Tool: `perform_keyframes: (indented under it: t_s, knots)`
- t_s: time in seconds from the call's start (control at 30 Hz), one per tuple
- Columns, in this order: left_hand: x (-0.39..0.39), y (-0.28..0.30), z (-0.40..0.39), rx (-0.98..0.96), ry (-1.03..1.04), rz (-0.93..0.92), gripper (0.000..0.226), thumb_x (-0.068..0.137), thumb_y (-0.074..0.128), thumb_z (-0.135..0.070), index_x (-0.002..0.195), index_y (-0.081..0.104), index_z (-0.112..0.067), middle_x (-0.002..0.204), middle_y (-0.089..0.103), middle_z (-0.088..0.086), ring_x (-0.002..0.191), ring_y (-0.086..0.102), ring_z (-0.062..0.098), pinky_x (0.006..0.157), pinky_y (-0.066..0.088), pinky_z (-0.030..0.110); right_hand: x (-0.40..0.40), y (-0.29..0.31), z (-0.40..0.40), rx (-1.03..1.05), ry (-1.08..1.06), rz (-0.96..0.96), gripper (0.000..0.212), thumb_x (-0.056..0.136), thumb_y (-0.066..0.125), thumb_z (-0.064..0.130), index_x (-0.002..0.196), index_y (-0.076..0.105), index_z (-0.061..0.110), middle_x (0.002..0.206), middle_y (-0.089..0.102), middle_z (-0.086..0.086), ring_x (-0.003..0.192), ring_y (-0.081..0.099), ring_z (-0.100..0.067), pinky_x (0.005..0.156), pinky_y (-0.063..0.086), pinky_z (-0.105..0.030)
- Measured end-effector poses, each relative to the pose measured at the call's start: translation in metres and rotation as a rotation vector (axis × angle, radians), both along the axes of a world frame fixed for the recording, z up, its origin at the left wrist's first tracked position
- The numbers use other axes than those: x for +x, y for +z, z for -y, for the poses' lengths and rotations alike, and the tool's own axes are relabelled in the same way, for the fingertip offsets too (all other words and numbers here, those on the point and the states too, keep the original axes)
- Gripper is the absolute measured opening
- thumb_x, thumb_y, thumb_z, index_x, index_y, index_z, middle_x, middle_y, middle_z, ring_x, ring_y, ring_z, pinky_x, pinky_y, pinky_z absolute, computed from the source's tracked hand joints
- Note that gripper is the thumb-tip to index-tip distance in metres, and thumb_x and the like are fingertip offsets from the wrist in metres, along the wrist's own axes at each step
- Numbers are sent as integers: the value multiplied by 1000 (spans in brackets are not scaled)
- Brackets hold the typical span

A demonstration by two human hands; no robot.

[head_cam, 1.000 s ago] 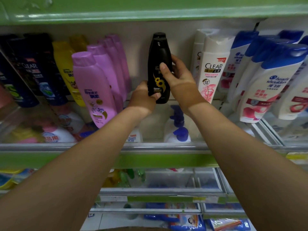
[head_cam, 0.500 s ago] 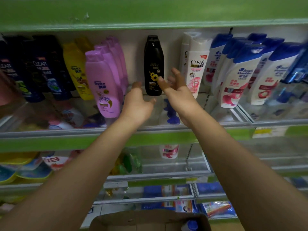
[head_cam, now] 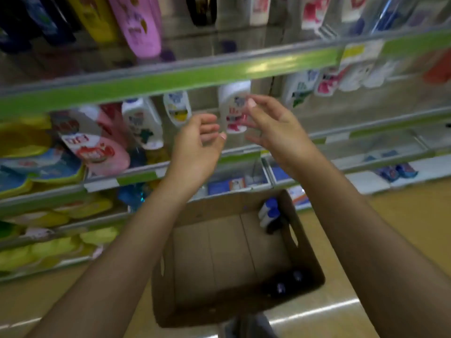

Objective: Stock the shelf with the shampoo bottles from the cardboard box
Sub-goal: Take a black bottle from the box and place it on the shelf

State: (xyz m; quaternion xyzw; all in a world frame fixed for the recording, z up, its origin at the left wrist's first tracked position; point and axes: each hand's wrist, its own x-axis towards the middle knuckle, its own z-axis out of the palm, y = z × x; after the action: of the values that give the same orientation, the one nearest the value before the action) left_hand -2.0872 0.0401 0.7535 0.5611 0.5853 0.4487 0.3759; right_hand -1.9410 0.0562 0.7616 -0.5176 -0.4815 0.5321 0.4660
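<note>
Both hands empty w/ fingers loosely curled, left hand point(head_cam: 199, 142) & right hand point(head_cam: 274, 129) slightly apart above cardboard box point(head_cam: 219, 252), prob positioned to grab next bottle point(head_cam: 268, 214)

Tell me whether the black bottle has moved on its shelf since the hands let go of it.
No, as far as shows. The black bottle stands in the same gap right of the purple bottle. Only its base shows now; the camera tilted down.

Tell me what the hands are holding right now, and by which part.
Nothing. The left hand and right hand hang empty, fingers loosely curled, above the brown cardboard box.
</note>
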Motion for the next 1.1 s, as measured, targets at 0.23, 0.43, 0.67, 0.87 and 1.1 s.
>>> perform_keyframes:
  t_s: [0.23, 0.43, 0.67, 0.87, 1.1]
  knots:
    - [0, -106, 75, -284, -69, -27, 22, 88, 59, -2, 107, 53, -11, 104, 59, 6, 98, 58, 16, 81, 45, 15, 38, -95, 80, -267, -69, 118, 25, 98, 54, 24, 119, 63, 14, 111, 66, -5, 106, 62, -19, 88, 52, -32]
    - [9, -180, 126, -520, -69, -89, 22, 91, 56, -6, 112, 56, -10, 101, 59, 0, 93, 57, 12, 72, 40, 6, 54, -165, 112, -468, -59, 169, 18, 97, 57, 24, 113, 65, 19, 113, 66, -5, 104, 62, -19, 84, 49, -29]
    - [21, -240, 166, -740, -55, -129, 23, 93, 55, -12, 115, 57, -13, 102, 59, -3, 96, 57, 13, 69, 41, 14, 59, -235, 134, -662, 37, 383, 27, 98, 55, 23, 123, 60, 14, 118, 60, -3, 110, 56, -19, 92, 46, -30]
    - [20, -263, 187, -807, -76, -213, 24, 97, 48, -16, 121, 54, -16, 102, 54, -7, 97, 51, 7, 73, 38, 18, 71, -292, 161, -720, 231, 736, 24, 100, 50, 20, 120, 57, 9, 111, 63, -12, 98, 61, -25, 81, 50, -34]
    - [19, -281, 204, -874, -50, -207, 27, 99, 45, -17, 124, 55, -16, 119, 59, -1, 106, 52, 9, 74, 36, 14, 66, -341, 183, -639, 522, 993, 27, 95, 56, 21, 121, 59, 12, 120, 58, -14, 104, 58, -31, 88, 52, -42]
